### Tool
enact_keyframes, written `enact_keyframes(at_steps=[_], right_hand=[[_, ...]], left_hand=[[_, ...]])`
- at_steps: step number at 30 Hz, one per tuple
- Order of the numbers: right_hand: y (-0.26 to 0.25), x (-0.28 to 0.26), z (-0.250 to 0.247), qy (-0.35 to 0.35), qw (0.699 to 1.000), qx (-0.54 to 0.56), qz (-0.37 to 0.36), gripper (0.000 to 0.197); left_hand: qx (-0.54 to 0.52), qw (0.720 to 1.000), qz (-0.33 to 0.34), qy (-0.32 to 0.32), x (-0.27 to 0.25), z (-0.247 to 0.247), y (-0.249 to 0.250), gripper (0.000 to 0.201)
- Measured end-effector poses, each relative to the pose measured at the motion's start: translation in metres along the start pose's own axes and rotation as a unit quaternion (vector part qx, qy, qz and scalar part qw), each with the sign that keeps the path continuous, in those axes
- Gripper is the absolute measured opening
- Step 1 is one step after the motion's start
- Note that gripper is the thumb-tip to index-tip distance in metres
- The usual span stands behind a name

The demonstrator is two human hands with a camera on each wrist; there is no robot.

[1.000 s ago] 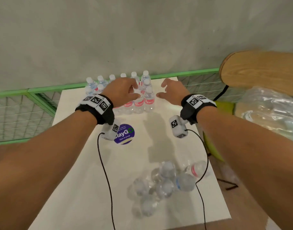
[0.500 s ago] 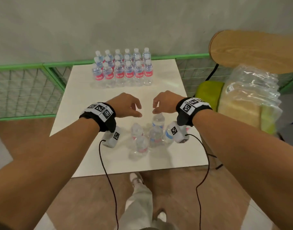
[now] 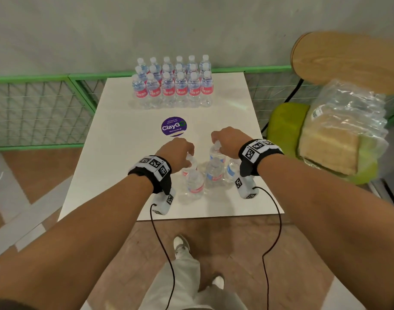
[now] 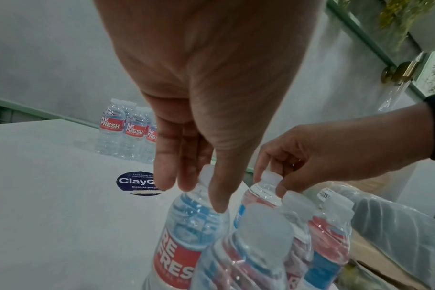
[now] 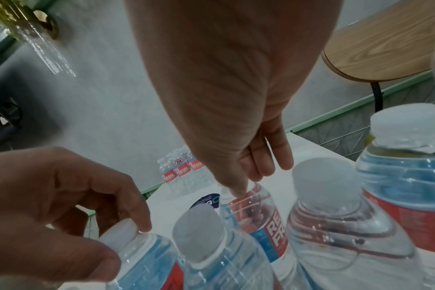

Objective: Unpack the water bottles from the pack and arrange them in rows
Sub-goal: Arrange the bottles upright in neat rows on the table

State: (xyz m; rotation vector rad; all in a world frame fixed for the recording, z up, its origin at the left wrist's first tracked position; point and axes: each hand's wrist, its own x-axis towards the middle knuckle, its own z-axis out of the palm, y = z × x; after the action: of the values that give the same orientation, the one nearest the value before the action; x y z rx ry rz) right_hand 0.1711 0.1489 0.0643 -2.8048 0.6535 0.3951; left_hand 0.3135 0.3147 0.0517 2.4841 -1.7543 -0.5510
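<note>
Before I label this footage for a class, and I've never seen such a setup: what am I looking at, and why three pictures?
No machine here: a person wears one camera on the head and one on each wrist. The head view looks down at a white table. At its far end stand the arranged bottles in rows, near a round purple sticker. Close by is a loose cluster of bottles. The left hand grips one bottle's neck; the right hand pinches another bottle's cap. Each wrist view shows its own fingers close up.
</note>
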Motion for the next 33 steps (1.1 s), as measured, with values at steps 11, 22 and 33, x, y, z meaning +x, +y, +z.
enact_keyframes(at_steps=[11,22,33], right_hand=[[-0.033,0.074,-0.045,0.006,0.999,0.000,-0.036,0.032],[-0.110,0.247,-0.086,0.077,0.995,0.055,-0.032,0.036],[-0.138,0.346,-0.071,0.108,0.993,0.036,0.025,0.027]], left_hand=[[-0.019,0.999,-0.001,0.030,0.028,-0.066,-0.091,0.021],[-0.010,0.996,-0.065,0.057,0.110,-0.129,-0.246,0.028],[-0.025,0.997,-0.050,0.051,0.186,-0.128,-0.295,0.034]])
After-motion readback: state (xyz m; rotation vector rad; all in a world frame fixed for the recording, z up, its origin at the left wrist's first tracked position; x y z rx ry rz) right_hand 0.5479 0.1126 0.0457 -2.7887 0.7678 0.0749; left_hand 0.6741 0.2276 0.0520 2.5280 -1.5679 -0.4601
